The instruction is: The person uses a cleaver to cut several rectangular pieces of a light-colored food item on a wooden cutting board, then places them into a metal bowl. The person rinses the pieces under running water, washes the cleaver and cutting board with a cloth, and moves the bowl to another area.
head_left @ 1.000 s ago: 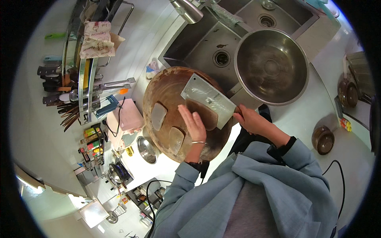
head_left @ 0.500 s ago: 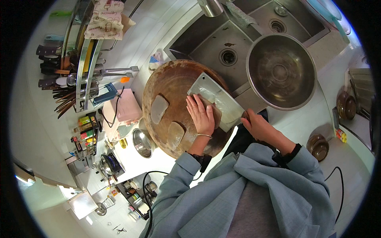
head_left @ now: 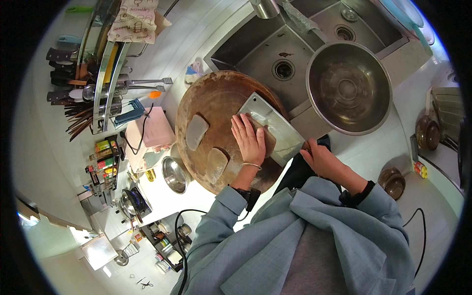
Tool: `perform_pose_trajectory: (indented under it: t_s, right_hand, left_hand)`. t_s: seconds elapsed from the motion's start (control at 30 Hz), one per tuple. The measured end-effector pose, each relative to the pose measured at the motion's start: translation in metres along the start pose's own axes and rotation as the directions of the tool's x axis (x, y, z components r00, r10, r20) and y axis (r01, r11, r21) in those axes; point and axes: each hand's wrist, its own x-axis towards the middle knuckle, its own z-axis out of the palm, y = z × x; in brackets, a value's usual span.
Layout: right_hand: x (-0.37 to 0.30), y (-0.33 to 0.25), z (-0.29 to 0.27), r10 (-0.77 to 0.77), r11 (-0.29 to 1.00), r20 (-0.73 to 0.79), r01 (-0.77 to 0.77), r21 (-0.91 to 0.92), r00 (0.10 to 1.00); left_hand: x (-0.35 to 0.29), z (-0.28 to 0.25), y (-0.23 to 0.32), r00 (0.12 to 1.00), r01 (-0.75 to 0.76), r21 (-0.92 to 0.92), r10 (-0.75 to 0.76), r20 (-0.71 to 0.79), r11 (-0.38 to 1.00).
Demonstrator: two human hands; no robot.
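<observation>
My left hand lies flat, fingers stretched out, on a grey-brown slab of food whose kind I cannot make out. The slab rests at the right part of a round wooden chopping board. In my right hand is the handle of a cleaver, its broad blade lying nearly flat against the slab's right side. How far its edge reaches into the slab is hidden. Left of my left hand, two thin grey-brown pieces lie on the board, an upper slice and a lower slice.
A large steel bowl stands at the right, beside the double sink behind the board. Left of the board are a small steel bowl and a pink box. A wall rack at upper left holds knives and utensils.
The cleaver has shifted slightly to the right and toward me. My left hand stays flat on the slab, and the two slices lie as before.
</observation>
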Motion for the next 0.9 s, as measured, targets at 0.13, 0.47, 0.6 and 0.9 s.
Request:
perform_pose_trajectory:
  t_s: [0.13,0.47,0.6,0.9]
  right_hand:
    - [0.022,-0.015,-0.004,0.205,0.97,0.158,-0.222,0.101,0.966]
    - [0.004,-0.014,-0.005,0.143,0.989,0.112,-0.146,0.021,0.983]
    - [0.015,-0.013,0.004,0.045,0.999,0.031,-0.045,0.016,0.999]
    - [0.006,-0.01,0.007,0.102,0.993,0.096,-0.107,0.043,0.99]
  left_hand:
    - [0.0,0.0,0.0,1.0,-0.006,0.01,0.006,-0.001,1.0]
    - [0.001,0.0,0.0,1.0,-0.012,0.048,0.011,0.007,0.999]
    - [0.001,0.001,-0.001,1.0,-0.017,0.044,0.017,-0.003,0.999]
    - [0.003,-0.003,0.003,1.0,0.004,0.051,-0.005,0.025,0.999]
